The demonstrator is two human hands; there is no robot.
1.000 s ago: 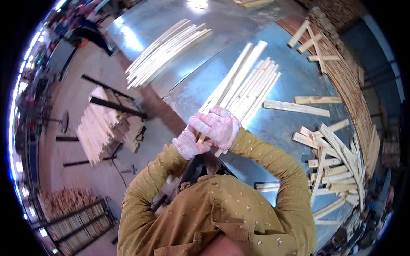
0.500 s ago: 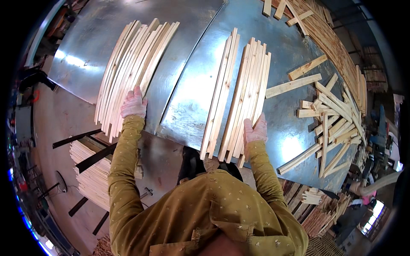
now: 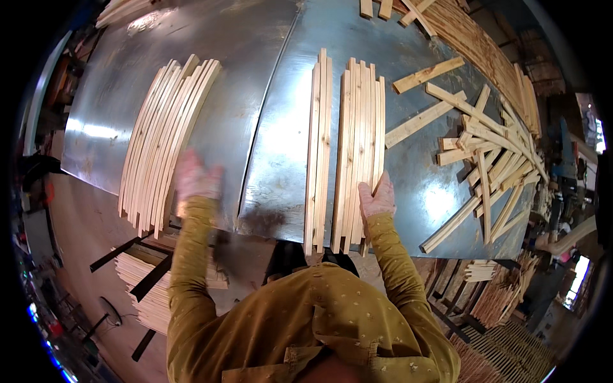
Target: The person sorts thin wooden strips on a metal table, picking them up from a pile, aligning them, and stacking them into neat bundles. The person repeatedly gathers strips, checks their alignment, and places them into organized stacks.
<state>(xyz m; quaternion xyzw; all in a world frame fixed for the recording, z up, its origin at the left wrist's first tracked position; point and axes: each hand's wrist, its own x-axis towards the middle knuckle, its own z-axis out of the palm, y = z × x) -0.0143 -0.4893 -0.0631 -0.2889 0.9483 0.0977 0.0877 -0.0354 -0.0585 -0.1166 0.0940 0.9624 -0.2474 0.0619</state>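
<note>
On the left half of the metal table lies a row of pale wooden strips (image 3: 163,143), side by side. My left hand (image 3: 199,180) is at its near right side, blurred by motion, fingers spread and holding nothing; whether it touches the row is unclear. Right of the table seam are a narrow pair of strips (image 3: 318,150) and a wider row of strips (image 3: 359,147), with a gap between them. Against the right edge of the wider row rests my right hand (image 3: 378,198), thumb and fingers apart, not closed around any strip.
A jumbled heap of loose strips (image 3: 495,159) covers the table's right side. Long boards (image 3: 472,32) run along the far right edge. Below the table's near left edge sits a stack of strips (image 3: 143,281) between dark metal bars (image 3: 150,279). The table seam (image 3: 263,118) runs lengthwise.
The view has turned and shifted. My left hand has moved off the left row toward the right and nearer to me. My right hand stays at the wider row's right edge.
</note>
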